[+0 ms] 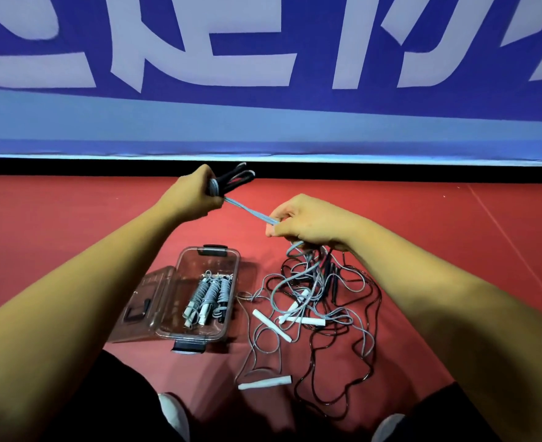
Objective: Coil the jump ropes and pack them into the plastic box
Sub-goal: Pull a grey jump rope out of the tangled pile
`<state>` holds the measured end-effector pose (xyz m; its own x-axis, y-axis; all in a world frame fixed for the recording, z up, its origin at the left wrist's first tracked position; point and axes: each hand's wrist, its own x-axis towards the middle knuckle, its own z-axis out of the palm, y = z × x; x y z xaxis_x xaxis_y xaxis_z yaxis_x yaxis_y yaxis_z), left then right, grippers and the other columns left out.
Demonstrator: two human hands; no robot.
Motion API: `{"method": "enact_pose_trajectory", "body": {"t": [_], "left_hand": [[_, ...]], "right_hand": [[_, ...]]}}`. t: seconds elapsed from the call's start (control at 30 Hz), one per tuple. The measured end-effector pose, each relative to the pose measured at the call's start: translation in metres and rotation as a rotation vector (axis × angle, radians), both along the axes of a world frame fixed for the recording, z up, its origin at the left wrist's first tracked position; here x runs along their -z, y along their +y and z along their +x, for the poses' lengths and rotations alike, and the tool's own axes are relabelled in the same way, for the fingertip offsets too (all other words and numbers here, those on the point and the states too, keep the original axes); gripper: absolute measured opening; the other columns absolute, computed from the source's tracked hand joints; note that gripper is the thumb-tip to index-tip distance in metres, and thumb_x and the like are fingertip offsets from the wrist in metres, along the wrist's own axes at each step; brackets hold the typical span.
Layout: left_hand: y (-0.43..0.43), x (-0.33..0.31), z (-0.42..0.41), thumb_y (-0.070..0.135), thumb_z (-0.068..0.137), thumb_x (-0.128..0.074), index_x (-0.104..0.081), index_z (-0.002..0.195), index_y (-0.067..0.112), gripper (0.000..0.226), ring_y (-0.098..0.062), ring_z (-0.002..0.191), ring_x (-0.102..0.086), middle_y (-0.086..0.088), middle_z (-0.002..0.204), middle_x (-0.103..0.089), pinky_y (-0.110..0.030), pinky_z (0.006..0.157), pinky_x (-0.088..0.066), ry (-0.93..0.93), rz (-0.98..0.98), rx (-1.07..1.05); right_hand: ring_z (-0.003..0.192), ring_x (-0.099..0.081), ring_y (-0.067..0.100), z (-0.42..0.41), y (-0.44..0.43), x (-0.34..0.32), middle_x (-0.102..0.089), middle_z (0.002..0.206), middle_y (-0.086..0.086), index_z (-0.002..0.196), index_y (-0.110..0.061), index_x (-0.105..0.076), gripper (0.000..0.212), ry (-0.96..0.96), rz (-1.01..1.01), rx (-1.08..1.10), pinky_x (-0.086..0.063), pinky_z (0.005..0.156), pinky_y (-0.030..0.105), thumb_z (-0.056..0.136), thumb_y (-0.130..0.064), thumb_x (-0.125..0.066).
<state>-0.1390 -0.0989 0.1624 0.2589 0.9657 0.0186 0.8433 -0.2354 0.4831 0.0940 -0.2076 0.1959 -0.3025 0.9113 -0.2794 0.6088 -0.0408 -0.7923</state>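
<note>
View: head cam, the only one given.
Left hand [196, 193]: clenched round a pair of black handles [236, 179]; grey turns are wound on them at the fist.
Handle axis: points up and right, away from the fist, toward the blue banner [263, 116].
Right hand [308, 224]: thumb + fingers pinch the grey rope [247, 210]; sits lower and to the right of the left hand.
Rope run: taut and straight, from left fist down-right to the right hand's pinch, at an angle to the handle axis.
Slack: drops from under the right hand into the tangled pile [320, 301] on the red floor [71, 234].
Pile: grey + black ropes mixed, white handles [271, 325] among them; which strand feeds the held rope, cannot tell.
Box [196, 260]: clear plastic, open, lid [148, 301] folded out to its left; on the floor below the left forearm, just beside the pile.
Contents: three coiled ropes [209, 295], side by side along the box.
Step (est.): winding. The feed side is the right hand, so the next turn prob. needs it to carry the rope round the handle axis.
Nearer the box: left arm.
Risk (est.): slack may snag in the pile.
</note>
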Motion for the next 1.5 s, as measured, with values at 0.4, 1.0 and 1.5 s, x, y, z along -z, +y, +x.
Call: {"method": "enact_pose_trajectory", "body": {"t": [0.4,1.0,1.5], "left_hand": [[-0.055,-0.004,0.056,0.054,0.078,-0.075,-0.063,0.083,0.019,0.038,-0.012,0.055,-0.053,0.004,0.059,-0.058,-0.027,0.057,-0.036,0.377,-0.099,0.514],[-0.047,-0.033,0.047,0.005,0.089,-0.068,-0.063,0.119,0.016,0.032,-0.017,0.048,-0.04,-0.017,0.073,-0.06,-0.022,0.046,-0.03,-0.801,-0.319,0.204],[-0.008,-0.037,0.01,0.011,0.087,-0.07,-0.053,0.082,0.019,0.02,-0.015,0.038,-0.041,-0.002,0.054,-0.058,-0.02,0.044,-0.028,-0.935,-0.167,-0.23]], "right_hand": [[0.085,-0.059,0.01,0.022,0.012,-0.015,-0.07,0.091,0.0,0.096,-0.008,-0.074,0.017,-0.146,0.532,0.177,-0.035,0.07,0.02,0.093,-0.017,-0.06],[0.05,-0.032,0.01,0.028,0.015,0.023,-0.038,0.055,-0.002,0.088,-0.005,-0.062,0.022,0.301,0.026,0.143,-0.036,0.057,0.026,0.101,-0.018,-0.049],[0.046,-0.048,0.015,0.023,-0.001,0.019,-0.049,0.053,0.002,0.081,-0.008,-0.059,0.014,0.256,-0.237,0.033,-0.041,0.044,0.022,0.094,-0.005,-0.058]]}}
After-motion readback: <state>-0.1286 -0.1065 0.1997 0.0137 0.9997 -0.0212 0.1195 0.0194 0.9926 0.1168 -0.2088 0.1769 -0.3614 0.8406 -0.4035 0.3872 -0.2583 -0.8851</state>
